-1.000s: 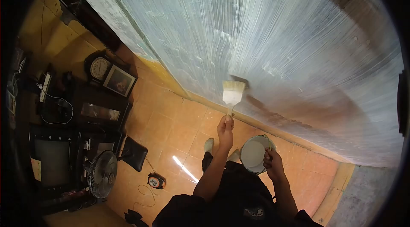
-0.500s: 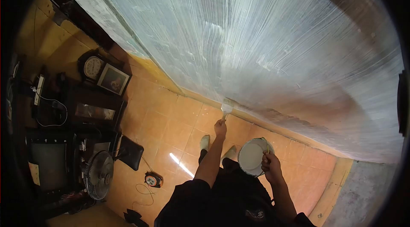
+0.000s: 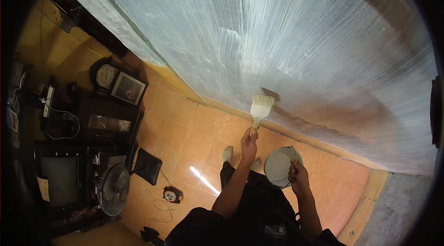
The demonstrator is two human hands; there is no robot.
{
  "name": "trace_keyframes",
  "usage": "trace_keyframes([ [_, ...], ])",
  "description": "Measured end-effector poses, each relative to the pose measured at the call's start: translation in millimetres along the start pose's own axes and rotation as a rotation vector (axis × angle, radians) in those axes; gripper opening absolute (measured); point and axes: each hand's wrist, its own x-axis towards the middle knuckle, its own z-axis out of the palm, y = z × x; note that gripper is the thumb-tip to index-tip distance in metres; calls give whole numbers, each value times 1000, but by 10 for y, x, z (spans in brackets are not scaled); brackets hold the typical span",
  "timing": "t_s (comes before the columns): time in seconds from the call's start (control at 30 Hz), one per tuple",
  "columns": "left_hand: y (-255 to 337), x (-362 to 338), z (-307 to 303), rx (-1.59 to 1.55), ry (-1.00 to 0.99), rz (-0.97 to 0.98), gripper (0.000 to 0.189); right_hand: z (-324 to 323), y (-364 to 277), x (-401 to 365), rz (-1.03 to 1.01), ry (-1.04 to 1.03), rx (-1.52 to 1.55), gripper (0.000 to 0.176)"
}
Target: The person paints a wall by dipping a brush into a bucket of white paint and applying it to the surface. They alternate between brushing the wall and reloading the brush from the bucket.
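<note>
My left hand (image 3: 249, 143) is closed round the handle of a wide brush (image 3: 261, 108), bristles up, close to the streaky whitish wall (image 3: 222, 38). Dark shadow lies on the wall beside the bristles; whether they touch it I cannot tell. On the right, my right hand (image 3: 298, 175) grips the handle of a round bucket (image 3: 279, 166) at its right side. Pale liquid shows inside the bucket, which hangs above the floor near my legs.
Orange tiles (image 3: 185, 130) cover the floor. To the left stand a fan (image 3: 114, 189), a television (image 3: 59, 179), a clock (image 3: 106, 76) and a framed picture (image 3: 127, 89). A cable reel (image 3: 172, 194) with its cord lies on the floor. My feet (image 3: 227, 154) are below the wall.
My left hand has raised the brush from the wall's bottom edge, up and slightly right, and it looks larger. The bucket and my right hand have shifted slightly right. The view has turned a little.
</note>
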Motion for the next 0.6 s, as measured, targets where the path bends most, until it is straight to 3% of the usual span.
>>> trace_keyframes([
  [0.1, -70, 160, -26, -43, -46, -121, 27, 47, -8, 30, 2, -14, -11, 13],
  [0.23, -1082, 505, -450, 122, 17, -132, 27, 127, 8, 12, 9, -13, -36, 13],
  [0.33, -1486, 482, -734, 383, 163, -216, 28, 149, 16, -34, 23, -5, -38, 13],
  [0.43, -1524, 485, -817, 615, 195, -313, 28, 118, 47, -31, 22, -33, -5, 13],
  [0.53, -1318, 424, -664, 518, 224, -353, 27, 114, 98, -32, 37, -28, -8, 13],
  [0.6, -985, 468, -447, 285, 255, -467, 29, 132, 118, -26, 48, -34, -27, 13],
])
